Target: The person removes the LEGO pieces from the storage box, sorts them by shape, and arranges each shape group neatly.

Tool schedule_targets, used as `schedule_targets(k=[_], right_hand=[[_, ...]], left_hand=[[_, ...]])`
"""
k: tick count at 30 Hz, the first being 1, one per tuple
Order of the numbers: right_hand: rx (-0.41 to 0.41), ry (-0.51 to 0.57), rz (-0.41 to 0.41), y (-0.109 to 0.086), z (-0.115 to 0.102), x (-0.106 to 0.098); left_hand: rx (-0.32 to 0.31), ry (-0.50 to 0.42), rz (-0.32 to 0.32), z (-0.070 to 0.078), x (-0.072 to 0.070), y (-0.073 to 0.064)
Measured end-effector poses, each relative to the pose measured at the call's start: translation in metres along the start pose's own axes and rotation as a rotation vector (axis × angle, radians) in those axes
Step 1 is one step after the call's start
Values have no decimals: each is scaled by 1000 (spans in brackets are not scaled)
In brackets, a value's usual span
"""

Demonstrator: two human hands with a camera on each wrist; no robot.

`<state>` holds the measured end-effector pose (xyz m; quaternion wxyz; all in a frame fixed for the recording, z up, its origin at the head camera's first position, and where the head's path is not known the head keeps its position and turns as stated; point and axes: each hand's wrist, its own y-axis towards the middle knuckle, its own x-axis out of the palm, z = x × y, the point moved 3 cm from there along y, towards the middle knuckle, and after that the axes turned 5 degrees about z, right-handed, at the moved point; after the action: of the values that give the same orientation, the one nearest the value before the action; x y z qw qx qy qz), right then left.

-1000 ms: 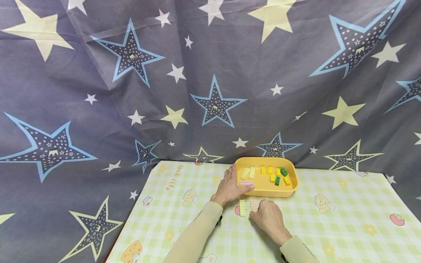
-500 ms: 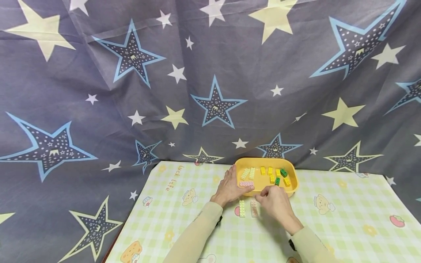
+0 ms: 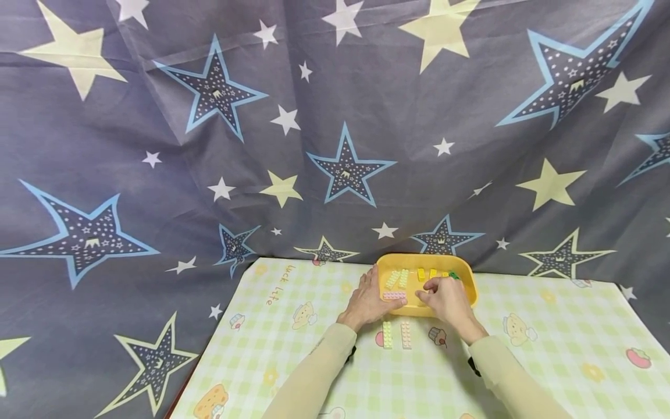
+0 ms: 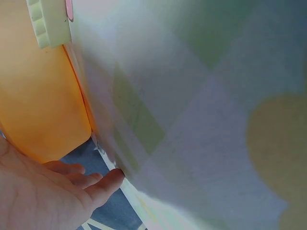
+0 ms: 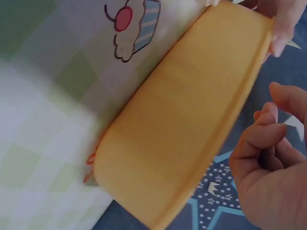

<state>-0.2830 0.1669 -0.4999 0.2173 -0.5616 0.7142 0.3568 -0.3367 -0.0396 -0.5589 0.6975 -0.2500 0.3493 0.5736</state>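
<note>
My left hand rests against the left end of a yellow tray, its fingers along the side wall and its thumb over the front rim. Over the tray's inside hovers my right hand; a gap shows between thumb and forefinger, and nothing is seen in it. Inside the tray lie two pale yellow-green bricks, a pink brick, small yellow bricks and a dark green brick. Other small bricks are hidden by the right hand. In the right wrist view the tray's wall hides its contents.
On the checked tablecloth, in front of the tray, a long pale yellow-green brick and a long pink brick lie side by side, apart. A dark star-patterned curtain hangs right behind the table.
My right hand has moved from beside the pink brick on the table, up over the front rim, into the area above the tray. My left hand has stayed at the tray's end.
</note>
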Motion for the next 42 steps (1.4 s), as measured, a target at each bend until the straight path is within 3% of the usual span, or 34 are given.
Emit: schedule_targets(k=[11,19,29,42], right_hand=[[89,74,-221,18,15,28],[60,42,-318,35,15,38],[18,36,-366,44,18,54],[40,23,-445,49,17,63]], left_hand=[[3,6,4,0,-1,-2],[-4,10,5,1,-1,0],[-5,27,-4,-1,1,1],[-8,49,-10,-1,0,-1]])
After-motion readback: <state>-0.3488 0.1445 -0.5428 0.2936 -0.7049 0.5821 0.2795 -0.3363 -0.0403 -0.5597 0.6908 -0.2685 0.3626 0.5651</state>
